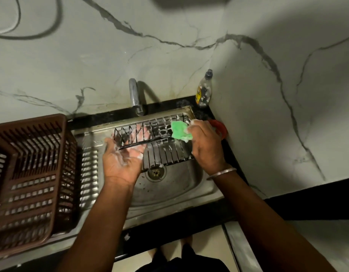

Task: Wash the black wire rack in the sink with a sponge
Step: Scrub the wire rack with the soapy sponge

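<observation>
Head view: black wire rack point(162, 142) lay tilted over sink point(181, 185), long axis running left to right between hands, far edge raised toward tap point(136, 99). Left hand point(123, 156) palm up, fingers spread straight, soapy, supporting rack's left end from beneath. Right hand point(206, 143) curled around green sponge point(180, 130), pressing it on rack's right end. Brown basket point(30, 179) left of left hand; bottle point(204, 91) beyond right hand.

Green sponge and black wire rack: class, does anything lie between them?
Nothing visible does. The green sponge, gripped in the right hand, lies directly against the soapy black wire rack, which the left hand supports from beneath.
</observation>
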